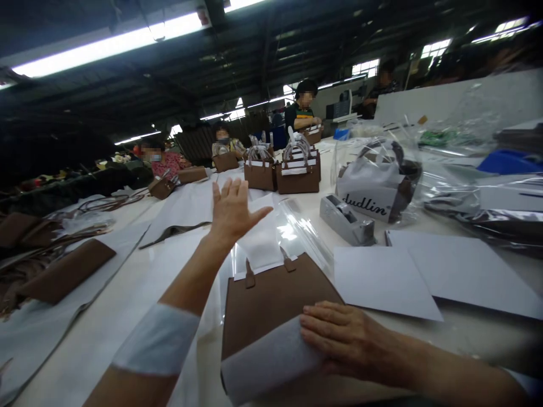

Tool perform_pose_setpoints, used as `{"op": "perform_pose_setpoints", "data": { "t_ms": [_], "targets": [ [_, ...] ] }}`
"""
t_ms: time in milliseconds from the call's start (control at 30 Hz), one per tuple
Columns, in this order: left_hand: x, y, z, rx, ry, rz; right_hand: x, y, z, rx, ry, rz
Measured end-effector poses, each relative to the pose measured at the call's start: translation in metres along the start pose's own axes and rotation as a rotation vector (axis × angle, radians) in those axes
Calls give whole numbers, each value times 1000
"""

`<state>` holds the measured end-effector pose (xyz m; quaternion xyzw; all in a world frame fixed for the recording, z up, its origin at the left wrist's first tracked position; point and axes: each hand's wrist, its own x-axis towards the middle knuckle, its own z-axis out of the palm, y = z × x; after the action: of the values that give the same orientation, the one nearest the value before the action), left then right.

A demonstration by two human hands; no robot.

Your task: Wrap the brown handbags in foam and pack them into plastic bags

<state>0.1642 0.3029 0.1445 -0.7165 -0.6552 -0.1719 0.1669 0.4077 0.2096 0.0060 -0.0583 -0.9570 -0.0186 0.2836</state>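
Note:
A brown handbag point(271, 297) lies on its side on the table before me, its lower part covered by a thin white sheet point(271, 359). Flat against that sheet and the bag's right side rests my right hand point(335, 333), fingers extended side by side, gripping nothing. My left hand point(232, 210) is stretched out beyond the bag's handles, fingers and thumb spread, over white paper and clear plastic, with nothing held. White wrapping point(258, 243) extends from the bag's handle end. Clear plastic film point(301, 229) lies just beyond the bag.
A tape dispenser point(347, 220) and a plastic-wrapped bag point(373, 186) stand at right, behind white sheets point(382, 277). Upright brown bags point(299, 172) stand farther back. Brown pieces point(72, 271) lie at left. Several people, one in dark clothes point(302, 110), sit or stand across the table.

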Motion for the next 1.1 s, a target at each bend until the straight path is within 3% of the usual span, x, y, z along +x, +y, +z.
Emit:
{"op": "perform_pose_setpoints", "data": {
  "t_ms": [33,100,167,233,300,333,400,467,600,700,900,1100],
  "targets": [
    [23,2,1,-18,-186,-7,-1,0,0,-1,-8,10],
    [44,13,5,-72,-423,22,-5,-1,3,8,-31,37],
    [29,31,8,-127,-517,102,-7,-1,10,29,-24,75],
    [-16,49,11,-187,-544,235,-8,0,17,50,24,110],
    [-75,61,16,-269,-450,496,-7,2,23,76,62,133],
    [-104,64,20,-273,-364,548,-7,4,24,92,72,135],
    [-150,66,31,-265,-148,580,-6,7,25,120,84,132],
    [-177,65,42,-252,-28,540,-8,10,24,107,111,107],
    [-186,63,53,-274,10,466,-17,8,24,-39,220,79],
    [-184,62,52,-267,35,469,-25,1,28,-141,332,189],
    [-186,63,50,-236,162,562,-27,-3,31,-190,299,364],
    [-187,65,51,-66,123,684,-28,0,33,-181,315,418]
  ]
}}
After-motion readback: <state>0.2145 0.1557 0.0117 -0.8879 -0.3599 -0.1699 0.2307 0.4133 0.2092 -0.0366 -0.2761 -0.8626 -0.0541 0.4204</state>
